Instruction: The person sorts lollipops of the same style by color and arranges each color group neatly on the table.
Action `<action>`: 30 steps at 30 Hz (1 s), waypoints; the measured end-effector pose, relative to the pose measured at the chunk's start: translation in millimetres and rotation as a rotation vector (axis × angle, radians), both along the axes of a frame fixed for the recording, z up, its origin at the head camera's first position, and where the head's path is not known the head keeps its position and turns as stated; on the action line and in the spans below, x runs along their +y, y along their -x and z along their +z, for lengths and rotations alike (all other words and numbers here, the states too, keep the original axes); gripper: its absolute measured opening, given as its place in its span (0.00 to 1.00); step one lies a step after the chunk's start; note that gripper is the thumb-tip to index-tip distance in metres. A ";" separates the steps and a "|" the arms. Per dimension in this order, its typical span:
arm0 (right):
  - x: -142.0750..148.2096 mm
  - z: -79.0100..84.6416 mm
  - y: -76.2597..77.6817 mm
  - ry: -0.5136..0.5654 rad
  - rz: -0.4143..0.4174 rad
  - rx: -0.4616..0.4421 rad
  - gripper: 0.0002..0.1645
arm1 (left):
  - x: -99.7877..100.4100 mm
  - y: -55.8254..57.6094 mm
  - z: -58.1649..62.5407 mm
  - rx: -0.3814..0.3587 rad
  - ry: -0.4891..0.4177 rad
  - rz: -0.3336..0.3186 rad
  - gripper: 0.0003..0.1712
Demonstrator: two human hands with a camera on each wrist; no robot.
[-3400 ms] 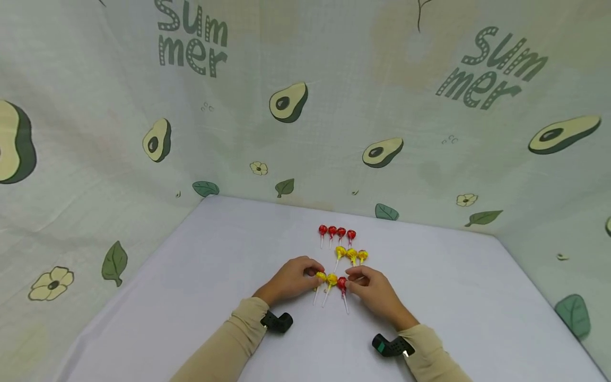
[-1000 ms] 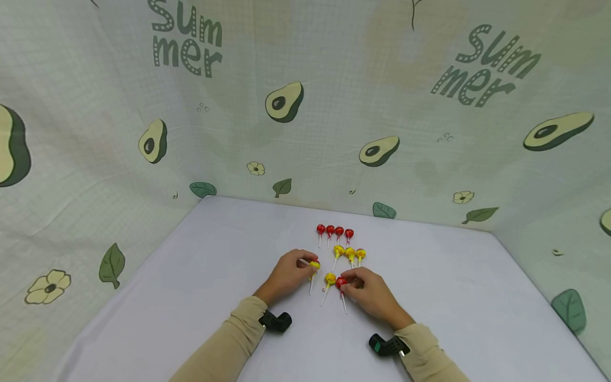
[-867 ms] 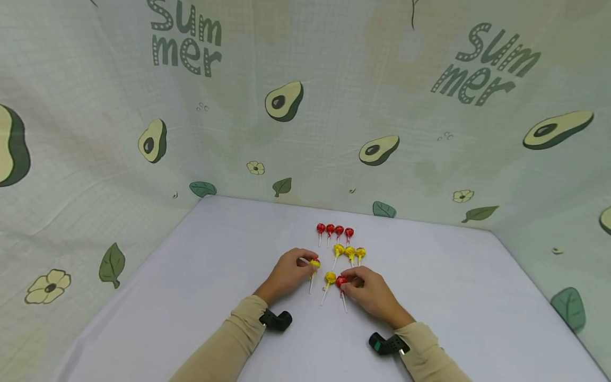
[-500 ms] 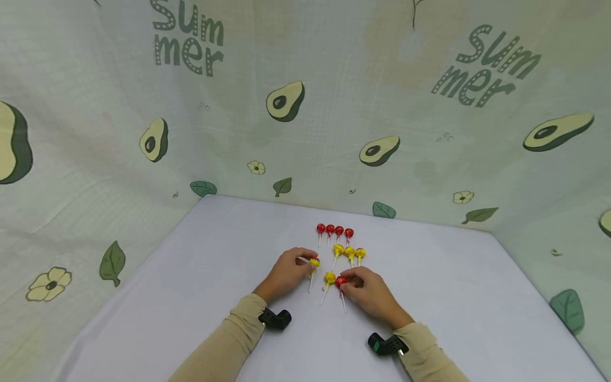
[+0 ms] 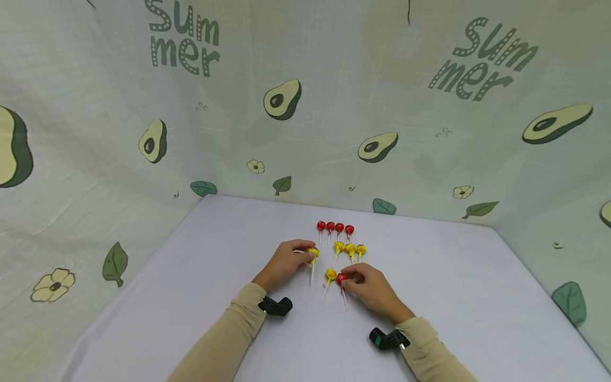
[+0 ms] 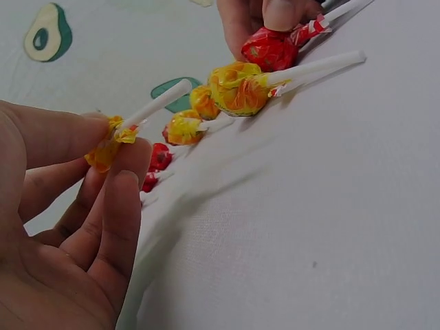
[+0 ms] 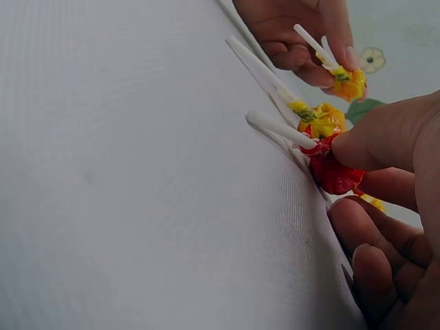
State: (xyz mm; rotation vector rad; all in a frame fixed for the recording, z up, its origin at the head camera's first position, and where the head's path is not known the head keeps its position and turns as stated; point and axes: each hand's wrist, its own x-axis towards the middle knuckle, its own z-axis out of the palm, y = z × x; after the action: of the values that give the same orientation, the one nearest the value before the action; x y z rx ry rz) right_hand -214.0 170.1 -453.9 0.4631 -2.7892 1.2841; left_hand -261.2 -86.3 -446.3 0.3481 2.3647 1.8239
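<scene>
My left hand (image 5: pixel 285 265) pinches a yellow-wrapped lollipop (image 6: pixel 104 152) by its head between thumb and fingers, the white stick pointing back toward me. A second short white piece shows beside that stick in the right wrist view. With thumb and fingertips, my right hand (image 5: pixel 369 289) holds the head of a red lollipop (image 7: pixel 335 172), whose stick points toward me over the cloth. Between the two hands lies another yellow lollipop (image 5: pixel 330 275), its head close beside the red one.
Farther back are three yellow lollipops (image 5: pixel 350 250) in a row, and behind them a row of several red lollipops (image 5: pixel 330 226). All lie on a white-covered table (image 5: pixel 229 233). A printed cloth (image 5: pixel 329 106) with avocados rises behind the table.
My left hand has moved up and left, away from the other lollipops, carrying the yellow lollipop out of the front row. My right hand has stayed at the red lollipop.
</scene>
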 end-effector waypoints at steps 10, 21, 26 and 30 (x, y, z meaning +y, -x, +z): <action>1.2 -3.1 2.7 0.007 0.004 0.008 0.12 | 8.1 14.3 4.4 -0.027 0.055 0.019 0.18; -0.6 -0.3 0.6 0.000 -0.001 0.005 0.12 | 12.0 25.2 6.3 -0.028 0.044 0.041 0.15; -0.9 -0.6 0.5 -0.014 -0.008 0.003 0.12 | 13.3 26.8 10.7 -0.041 0.044 0.038 0.16; -0.4 -1.2 0.7 -0.012 -0.007 0.009 0.12 | 14.6 29.2 15.0 -0.037 0.042 0.025 0.17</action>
State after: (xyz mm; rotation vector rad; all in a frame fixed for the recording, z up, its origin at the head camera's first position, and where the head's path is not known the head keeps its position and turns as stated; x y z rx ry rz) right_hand -214.7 169.7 -455.1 0.4577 -2.7904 1.2611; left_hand -290.4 -71.7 -431.3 0.2785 2.3885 1.7729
